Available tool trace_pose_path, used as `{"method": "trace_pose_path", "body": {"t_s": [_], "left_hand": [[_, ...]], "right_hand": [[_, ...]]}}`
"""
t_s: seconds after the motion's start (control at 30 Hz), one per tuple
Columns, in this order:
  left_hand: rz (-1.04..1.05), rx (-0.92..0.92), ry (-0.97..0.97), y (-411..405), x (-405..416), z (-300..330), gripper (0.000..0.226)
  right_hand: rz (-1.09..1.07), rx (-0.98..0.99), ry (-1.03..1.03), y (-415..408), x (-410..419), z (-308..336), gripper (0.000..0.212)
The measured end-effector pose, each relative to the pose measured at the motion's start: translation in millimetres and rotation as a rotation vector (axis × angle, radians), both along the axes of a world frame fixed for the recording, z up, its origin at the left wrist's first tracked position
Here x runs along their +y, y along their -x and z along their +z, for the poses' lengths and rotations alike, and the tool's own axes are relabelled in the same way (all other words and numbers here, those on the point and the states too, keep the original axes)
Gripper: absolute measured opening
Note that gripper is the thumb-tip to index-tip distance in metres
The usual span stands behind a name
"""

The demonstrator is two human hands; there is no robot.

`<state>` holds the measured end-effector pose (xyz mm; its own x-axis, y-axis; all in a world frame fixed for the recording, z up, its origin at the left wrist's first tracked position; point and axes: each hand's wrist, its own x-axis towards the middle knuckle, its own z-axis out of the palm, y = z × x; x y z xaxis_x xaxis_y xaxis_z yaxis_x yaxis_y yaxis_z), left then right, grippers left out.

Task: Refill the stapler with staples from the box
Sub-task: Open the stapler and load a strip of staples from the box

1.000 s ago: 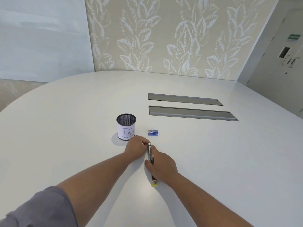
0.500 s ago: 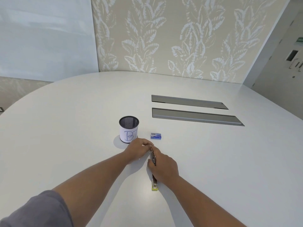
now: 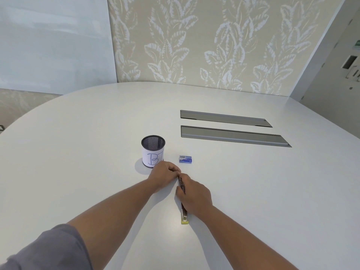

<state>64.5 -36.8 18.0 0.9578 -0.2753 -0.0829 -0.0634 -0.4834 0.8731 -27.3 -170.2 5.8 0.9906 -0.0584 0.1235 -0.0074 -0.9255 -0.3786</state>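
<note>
A long metal stapler (image 3: pixel 183 211) with a yellow near end lies opened out lengthwise on the white table (image 3: pixel 253 191). My right hand (image 3: pixel 192 197) presses down on its middle and holds it. My left hand (image 3: pixel 165 175) has its fingers closed at the stapler's far tip. A small blue staple box (image 3: pixel 185 159) lies flat just beyond both hands, untouched. Whether it is open I cannot tell.
A black mesh pen cup (image 3: pixel 153 151) with a paper label marked "B1" stands left of the staple box, close to my left hand. Two long grey cable hatches (image 3: pixel 233 136) are set into the table farther back on the right.
Both hands stay on the stapler in about the same grip. The view has shifted slightly; nothing on the table has moved.
</note>
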Motion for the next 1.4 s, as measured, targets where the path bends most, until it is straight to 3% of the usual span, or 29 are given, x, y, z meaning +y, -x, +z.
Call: {"method": "trace_pose_path", "body": {"t_s": [0.2, 0.37, 0.63, 1.2, 1.4], "left_hand": [[-0.006, -0.010, -0.008, 0.8, 0.4, -1.3, 0.010], [-0.007, 0.004, -0.003, -2.4, -0.6, -1.0, 0.010], [-0.020, -0.010, -0.022, -0.7, -1.5, 3.1, 0.010], [0.000, 0.024, -0.050, 4.4, -6.8, 5.5, 0.005], [0.024, 0.027, -0.053, 5.8, -7.2, 5.8, 0.005]], "right_hand": [[-0.008, 0.013, 0.007, -3.6, 0.0, 1.9, 0.040], [-0.020, 0.012, -0.009, -5.2, -1.2, -0.3, 0.026], [-0.052, -0.037, -0.079, -5.8, -4.7, -8.2, 0.020], [-0.024, -0.175, -0.246, -0.7, -5.1, -11.9, 0.033], [-0.029, -0.203, -0.312, 2.5, -7.5, -13.8, 0.027]]}}
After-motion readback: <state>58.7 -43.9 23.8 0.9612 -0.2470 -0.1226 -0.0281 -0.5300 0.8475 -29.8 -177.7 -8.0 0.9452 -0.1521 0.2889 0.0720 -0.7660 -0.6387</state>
